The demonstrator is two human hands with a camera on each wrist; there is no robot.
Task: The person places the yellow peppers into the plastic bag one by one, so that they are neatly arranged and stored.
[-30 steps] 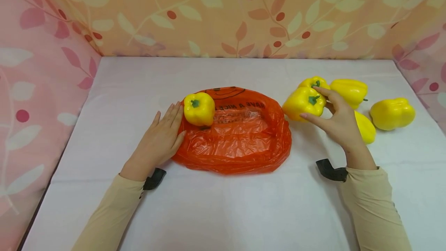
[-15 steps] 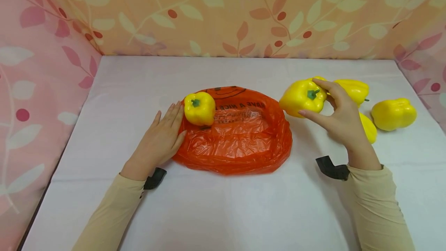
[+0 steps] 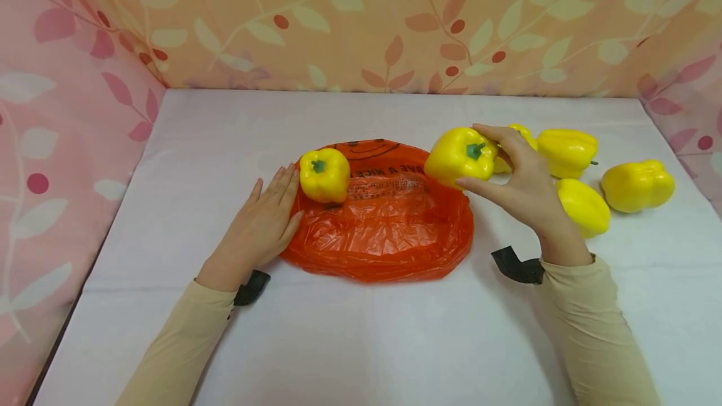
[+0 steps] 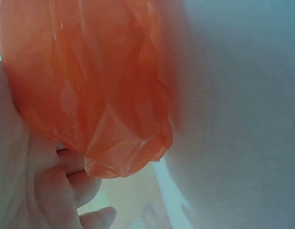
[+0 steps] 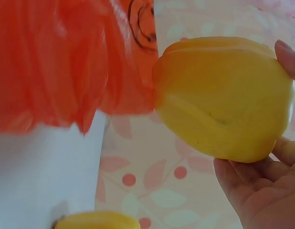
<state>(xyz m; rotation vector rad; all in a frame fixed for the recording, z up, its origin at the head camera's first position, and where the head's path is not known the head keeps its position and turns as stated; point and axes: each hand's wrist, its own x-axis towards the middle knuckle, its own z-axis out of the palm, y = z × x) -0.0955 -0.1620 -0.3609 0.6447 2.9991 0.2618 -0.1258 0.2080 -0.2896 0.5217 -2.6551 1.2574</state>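
An open red plastic bag (image 3: 389, 230) with black print lies spread in the middle of the table. One yellow bell pepper (image 3: 324, 175) with a green stem sits in its left part. Against the bag's left side rests my left hand (image 3: 256, 230), fingers straight; the left wrist view shows the bag's wall (image 4: 90, 86) by the palm. My right hand (image 3: 521, 180) grips another yellow bell pepper (image 3: 457, 158) between thumb and fingers, over the bag's right rim. In the right wrist view that held pepper (image 5: 223, 100) is beside the bag's crumpled side (image 5: 52, 62).
To the right of the bag lie several more yellow bell peppers, among them one on its side (image 3: 566, 152), one nearer the front (image 3: 583, 207) and one farthest right (image 3: 637, 185). Another pepper (image 3: 523, 135) is partly hidden behind my right hand. Patterned cloth walls (image 3: 350, 24) border the white table (image 3: 372, 337).
My right hand has lifted the yellow bell pepper off the group and carried it left, over the bag's right rim. My left hand has stayed in place.
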